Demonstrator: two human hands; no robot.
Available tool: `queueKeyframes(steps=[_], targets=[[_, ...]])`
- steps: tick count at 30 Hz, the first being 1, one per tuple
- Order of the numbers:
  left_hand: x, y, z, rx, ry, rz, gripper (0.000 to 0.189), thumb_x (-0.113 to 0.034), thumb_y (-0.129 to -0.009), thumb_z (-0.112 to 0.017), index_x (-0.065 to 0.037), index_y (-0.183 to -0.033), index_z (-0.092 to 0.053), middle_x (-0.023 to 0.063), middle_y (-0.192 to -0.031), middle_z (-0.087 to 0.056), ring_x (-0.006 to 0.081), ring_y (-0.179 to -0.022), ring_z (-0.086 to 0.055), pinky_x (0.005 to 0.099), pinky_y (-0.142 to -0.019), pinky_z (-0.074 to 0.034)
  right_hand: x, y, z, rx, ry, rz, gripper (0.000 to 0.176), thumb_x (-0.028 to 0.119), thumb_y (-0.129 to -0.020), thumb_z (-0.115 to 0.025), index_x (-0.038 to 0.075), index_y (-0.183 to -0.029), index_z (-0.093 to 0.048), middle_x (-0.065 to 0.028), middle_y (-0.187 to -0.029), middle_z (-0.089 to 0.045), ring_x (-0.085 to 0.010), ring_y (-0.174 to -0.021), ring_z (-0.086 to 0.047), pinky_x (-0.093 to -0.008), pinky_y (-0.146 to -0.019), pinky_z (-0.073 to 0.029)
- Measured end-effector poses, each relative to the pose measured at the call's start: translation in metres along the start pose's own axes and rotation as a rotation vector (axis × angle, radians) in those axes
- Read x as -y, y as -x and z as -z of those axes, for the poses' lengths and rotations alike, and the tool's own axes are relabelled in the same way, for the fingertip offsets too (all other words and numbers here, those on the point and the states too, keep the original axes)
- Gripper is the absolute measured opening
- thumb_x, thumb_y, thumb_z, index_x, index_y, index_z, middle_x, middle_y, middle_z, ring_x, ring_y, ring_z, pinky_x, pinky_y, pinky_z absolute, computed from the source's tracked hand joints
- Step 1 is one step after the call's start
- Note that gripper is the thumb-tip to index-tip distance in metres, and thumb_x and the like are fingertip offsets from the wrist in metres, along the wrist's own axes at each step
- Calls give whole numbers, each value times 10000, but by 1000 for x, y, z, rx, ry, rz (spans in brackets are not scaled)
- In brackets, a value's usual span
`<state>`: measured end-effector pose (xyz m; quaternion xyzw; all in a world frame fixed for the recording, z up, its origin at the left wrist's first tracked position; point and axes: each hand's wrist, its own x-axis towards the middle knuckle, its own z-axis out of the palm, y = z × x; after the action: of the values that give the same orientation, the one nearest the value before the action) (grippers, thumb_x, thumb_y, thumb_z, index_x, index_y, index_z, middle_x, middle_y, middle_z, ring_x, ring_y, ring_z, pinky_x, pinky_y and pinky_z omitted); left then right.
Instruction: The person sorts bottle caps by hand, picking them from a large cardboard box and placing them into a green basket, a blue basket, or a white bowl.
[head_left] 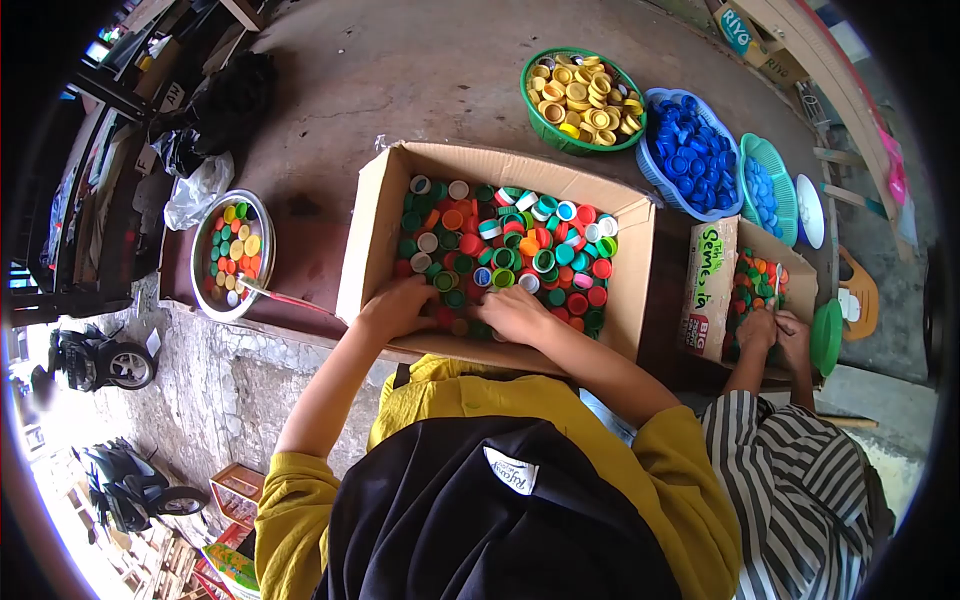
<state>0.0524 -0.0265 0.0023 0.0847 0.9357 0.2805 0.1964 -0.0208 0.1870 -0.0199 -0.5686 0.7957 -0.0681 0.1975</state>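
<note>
Here, both hands reached into a large open cardboard box [375, 225] in the middle of the frame, near the front edge of a brown surface [320, 90]. It held a loose heap of round plastic caps [545, 260], mostly green, red, orange and white. The left hand [403, 305] was bent over the box's near left part, its fingers dipping toward the caps; the right hand [513, 312] lay just beside it, fingers pointing down among them. Whether either hand was closed on a cap, I could not tell.

At left of the frame sat a round silver metal basin [196, 262] of mixed caps, a thin red stick [300, 301] lying across its rim, with a crumpled clear plastic bag [197, 192] just above. At upper right stood a green plastic basket [533, 122] of yellow caps, a blue plastic basket [668, 188] of dark blue ones and a pale green plastic basket [785, 185] of light blue ones. At right, a co-worker's two hands [757, 328] worked over a smaller cardboard box [706, 280] of coloured caps.
</note>
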Motion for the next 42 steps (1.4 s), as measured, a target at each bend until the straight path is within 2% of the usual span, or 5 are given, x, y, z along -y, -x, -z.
queueKeyframes(steps=[11,21,28,31,42], targets=[[-40,-23,93,-411,186,-105,313,-131,-745,-695,-66,-1031,-587,97,-974,-518,226,-842,-567,320,-736,-484,-5,4,-6,-46,-81,55,83,116,-684,-584,90,-756,-616,-84,-700,-586,-273,-697,-615,-405,-531,-480],[-72,-222,135,-783,34,-322,325,-265,-720,-708,-101,-993,-646,122,-1001,-571,323,-955,-508,403,-867,-430,-17,10,16,-291,-305,-41,98,151,-654,-581,62,-681,-550,-94,-664,-571,-286,-607,-596,-418,-514,-467],[-81,-267,135,-520,-1,-212,872,-390,-734,-692,-147,-1414,-204,190,-1345,-309,377,-1215,-314,439,-1010,-315,-27,14,28,-344,-389,-151,94,174,-703,-613,92,-735,-580,-77,-687,-580,-280,-593,-592,-388,-527,-483],[-72,-225,133,-697,40,-399,673,-281,-787,-668,-76,-1336,-338,172,-1278,-381,339,-1142,-405,414,-984,-354,-35,16,35,-407,-459,-179,109,180,-719,-593,97,-790,-592,-83,-703,-593,-280,-638,-601,-394,-550,-484],[-40,-29,51,-167,254,-94,141,-41,-751,-609,-31,-880,-556,90,-841,-551,243,-802,-568,340,-710,-473,-43,23,55,-423,-315,-352,190,62,-622,-628,92,-793,-550,-72,-774,-567,-293,-708,-595,-405,-601,-476]])
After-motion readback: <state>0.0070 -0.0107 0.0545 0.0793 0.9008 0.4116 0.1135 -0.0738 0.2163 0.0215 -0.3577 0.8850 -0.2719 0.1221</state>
